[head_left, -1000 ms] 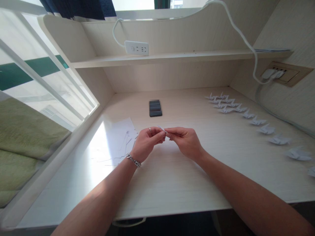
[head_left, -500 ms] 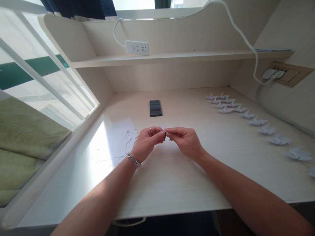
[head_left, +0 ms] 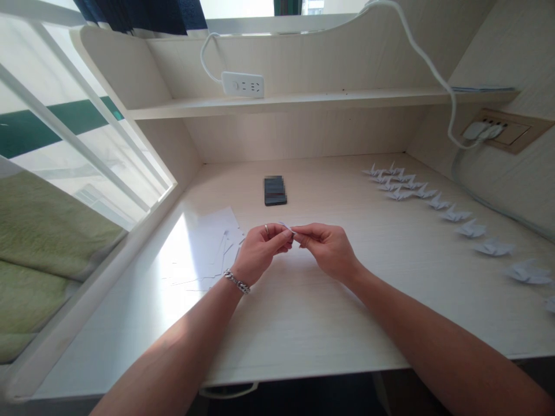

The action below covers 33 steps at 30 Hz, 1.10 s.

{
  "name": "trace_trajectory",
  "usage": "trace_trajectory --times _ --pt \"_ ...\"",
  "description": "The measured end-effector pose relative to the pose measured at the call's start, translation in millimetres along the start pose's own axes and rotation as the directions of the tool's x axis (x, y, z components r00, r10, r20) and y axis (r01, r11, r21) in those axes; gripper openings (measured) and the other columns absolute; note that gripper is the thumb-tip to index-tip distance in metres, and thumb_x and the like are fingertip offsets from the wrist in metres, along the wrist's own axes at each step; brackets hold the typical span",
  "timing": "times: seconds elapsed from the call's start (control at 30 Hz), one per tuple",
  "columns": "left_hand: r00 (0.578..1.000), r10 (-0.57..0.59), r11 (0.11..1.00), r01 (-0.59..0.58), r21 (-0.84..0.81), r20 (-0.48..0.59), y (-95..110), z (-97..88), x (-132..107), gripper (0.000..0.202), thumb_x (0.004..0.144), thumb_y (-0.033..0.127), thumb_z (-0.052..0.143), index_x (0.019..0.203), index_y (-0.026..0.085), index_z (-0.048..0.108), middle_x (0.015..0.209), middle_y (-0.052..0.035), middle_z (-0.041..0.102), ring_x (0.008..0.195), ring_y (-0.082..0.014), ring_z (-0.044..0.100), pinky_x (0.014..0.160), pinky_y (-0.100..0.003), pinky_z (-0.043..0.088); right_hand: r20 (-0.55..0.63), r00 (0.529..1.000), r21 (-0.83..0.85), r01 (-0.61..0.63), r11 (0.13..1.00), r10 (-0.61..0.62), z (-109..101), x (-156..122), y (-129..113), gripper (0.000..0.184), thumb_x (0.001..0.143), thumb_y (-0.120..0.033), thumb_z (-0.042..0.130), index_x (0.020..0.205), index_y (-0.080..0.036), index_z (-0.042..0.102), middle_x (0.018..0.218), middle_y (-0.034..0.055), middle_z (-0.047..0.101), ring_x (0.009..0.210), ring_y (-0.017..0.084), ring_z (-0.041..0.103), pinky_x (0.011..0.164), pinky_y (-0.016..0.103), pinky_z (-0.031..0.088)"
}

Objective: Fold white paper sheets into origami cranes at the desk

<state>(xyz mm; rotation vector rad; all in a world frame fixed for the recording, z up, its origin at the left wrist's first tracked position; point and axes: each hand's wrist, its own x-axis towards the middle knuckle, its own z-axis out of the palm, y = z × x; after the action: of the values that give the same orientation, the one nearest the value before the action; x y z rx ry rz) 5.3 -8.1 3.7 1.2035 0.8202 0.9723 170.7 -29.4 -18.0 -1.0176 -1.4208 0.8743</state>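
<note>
Over the middle of the desk, my left hand [head_left: 262, 245] and my right hand [head_left: 323, 245] meet, both pinching one small folded piece of white paper [head_left: 288, 227]. Only a thin edge of the paper shows; my fingers hide the rest, so its folded shape cannot be made out. A ring and a chain bracelet [head_left: 237, 282] are on my left hand and wrist. Left of my left hand lie white paper sheets and thin strips [head_left: 203, 242]. Along the right side of the desk, several white origami cranes [head_left: 455, 214] stand in a slanting row, bunched together at the far end.
A dark, pixelated phone-like object [head_left: 274, 190] lies behind my hands. The shelf [head_left: 303, 99] above carries a white power strip [head_left: 243, 85]. A white cable [head_left: 427, 60] hangs at the right towards a wall socket [head_left: 511, 130]. Slatted rails [head_left: 82, 138] border the left side.
Almost nothing differs. Both hands keep their pinch on the paper in the same place, and the whole view has shifted very slightly.
</note>
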Motion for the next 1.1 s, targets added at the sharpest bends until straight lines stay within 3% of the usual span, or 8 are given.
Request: trace_trajectory --times 0.2,0.37,0.47,0.67,0.77,0.87,1.0,1.1 --pt "1.000 0.028 0.997 -0.027 0.070 -0.011 2 0.8 0 0.021 0.075 0.032 0.074 0.073 0.014 0.064 0.065 -0.0002 0.061 0.066 -0.0111 0.055 0.069 -0.027 0.046 0.022 0.998 0.048 -0.055 0.997 0.054 2 -1 -6 0.022 0.078 -0.034 0.073 0.094 -0.020 0.076 0.089 0.0064 0.076 0.083 0.022 0.071 0.079 0.037 0.057" --pt "0.991 0.136 0.925 -0.129 0.357 0.006 3 -1.2 -1 0.020 0.079 0.033 0.068 0.072 0.015 0.063 0.067 -0.0005 0.060 0.066 -0.0123 0.053 0.064 -0.026 0.043 0.034 0.990 0.195 -0.141 0.971 0.137 4 1 -5 0.028 0.069 -0.034 0.080 0.091 -0.017 0.073 0.088 0.0073 0.076 0.081 0.021 0.071 0.080 0.037 0.058" --pt "0.985 0.167 0.864 -0.162 0.476 0.032 4 -1.8 -2 0.021 0.081 0.033 0.065 0.071 0.015 0.062 0.069 -0.0006 0.061 0.065 -0.0125 0.053 0.063 -0.026 0.041 0.042 0.979 0.196 -0.203 0.959 0.199 4 3 -5 0.026 0.068 -0.034 0.079 0.088 -0.017 0.073 0.083 0.0059 0.076 0.076 0.019 0.070 0.075 0.035 0.058" --pt "0.988 0.152 0.821 -0.137 0.554 0.018 4 -2.0 -3 0.018 0.079 0.032 0.063 0.070 0.016 0.062 0.068 0.0001 0.060 0.064 -0.0128 0.051 0.061 -0.026 0.039 0.061 0.965 0.152 -0.261 0.953 0.255 3 4 -8 0.022 0.072 -0.030 0.072 0.088 -0.015 0.073 0.084 0.0065 0.075 0.077 0.019 0.070 0.069 0.033 0.059" --pt "0.993 0.118 0.849 -0.106 0.518 0.009 4 -5.3 -2 0.017 0.077 0.030 0.063 0.066 0.017 0.059 0.063 0.0017 0.056 0.061 -0.0125 0.048 0.059 -0.026 0.037 0.076 0.973 0.123 -0.226 0.966 0.218 3 2 -4 0.023 0.076 -0.029 0.067 0.095 -0.016 0.071 0.086 0.0066 0.075 0.080 0.021 0.071 0.068 0.033 0.060" --pt "0.997 0.075 0.867 -0.079 0.492 0.029 5 -8.3 -1 0.013 0.075 0.026 0.060 0.066 0.017 0.057 0.061 0.0022 0.054 0.061 -0.0128 0.048 0.059 -0.026 0.036 0.061 0.991 -0.023 -0.121 0.992 0.123 3 -1 -1 0.029 0.080 -0.023 0.061 0.108 -0.018 0.067 0.088 0.0063 0.075 0.080 0.020 0.071 0.072 0.033 0.058" --pt "0.993 0.055 0.771 -0.108 0.628 0.103 10 -5.2 -4 0.010 0.074 0.022 0.057 0.066 0.017 0.061 0.061 0.0021 0.055 0.061 -0.0124 0.046 0.058 -0.027 0.034 0.102 0.995 -0.229 0.003 0.973 0.021 2 -5 -3 0.048 0.078 -0.015 0.057 0.126 -0.023 0.060 0.098 0.0051 0.073 0.069 0.014 0.066 0.068 0.029 0.054" --pt "0.988 0.062 0.732 -0.142 0.667 0.141 13 -1.0 -7 0.011 0.077 0.023 0.058 0.069 0.016 0.063 0.065 0.0005 0.059 0.063 -0.0128 0.049 0.059 -0.027 0.036 0.138 0.990 -0.300 0.038 0.953 0.004 1 -3 -6 0.040 0.077 -0.013 0.055 0.114 -0.023 0.068 0.092 0.0027 0.073 0.064 0.012 0.063 0.064 0.026 0.051"
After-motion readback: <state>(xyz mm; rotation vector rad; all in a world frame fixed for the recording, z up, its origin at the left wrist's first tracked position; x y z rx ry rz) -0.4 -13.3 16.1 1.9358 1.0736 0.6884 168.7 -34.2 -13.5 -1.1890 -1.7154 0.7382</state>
